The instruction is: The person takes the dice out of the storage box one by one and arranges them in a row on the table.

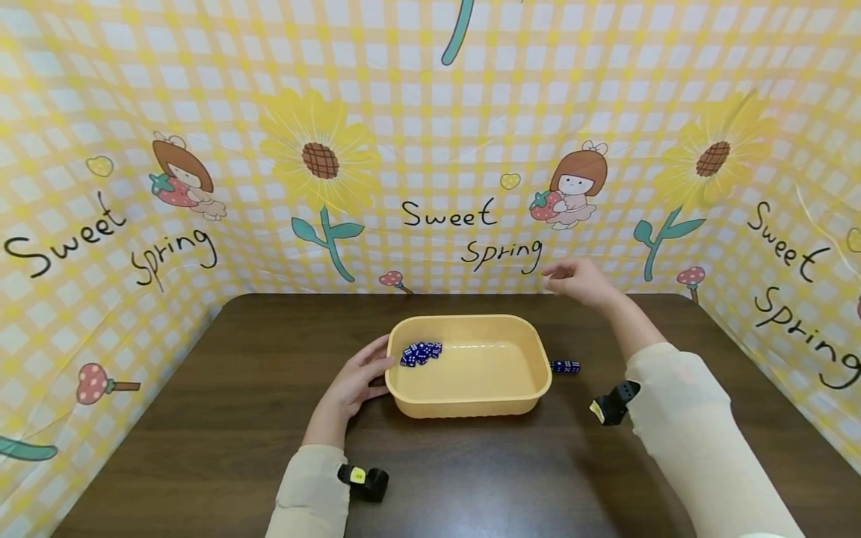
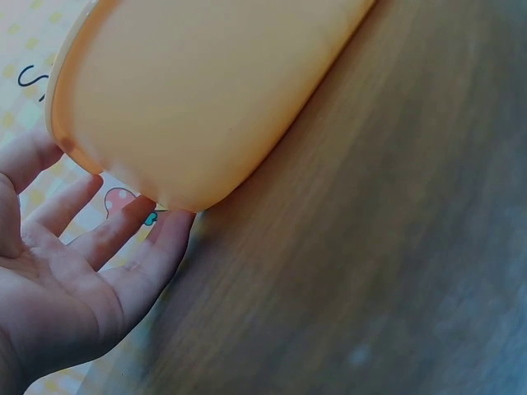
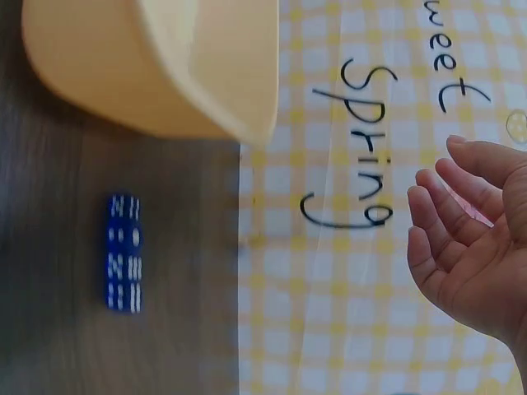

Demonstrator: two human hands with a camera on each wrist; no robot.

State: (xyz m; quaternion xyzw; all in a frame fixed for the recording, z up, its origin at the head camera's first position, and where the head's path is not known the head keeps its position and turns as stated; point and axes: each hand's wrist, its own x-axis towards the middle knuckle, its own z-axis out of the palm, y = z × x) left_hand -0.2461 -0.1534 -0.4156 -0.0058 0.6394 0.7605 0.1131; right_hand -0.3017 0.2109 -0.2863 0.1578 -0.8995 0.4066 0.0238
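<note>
One tabletop [image 1: 202, 448], dark brown and wood-grained with rounded far corners, is showing a pale sheen toward its near side. One cloth backdrop [image 1: 437, 134], yellow-and-white check, is rising behind the far edge and along both sides. Printed upon it, yellow sunflowers [image 1: 320, 161] are standing on green stems [image 1: 327, 237], brown-haired cartoon figures [image 1: 575, 187] are hugging strawberries [image 1: 546, 205], spotted pink mushrooms [image 1: 90, 383] are sitting low, and black "Sweet Spring" lettering [image 1: 449, 215] is repeating.

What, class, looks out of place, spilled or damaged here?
Nothing looks spilled or damaged. Slightly odd, perhaps: a neat row of dice sits on the table, right of the yellow tray, while the jumbled dice lie inside it, at the left end.
</note>
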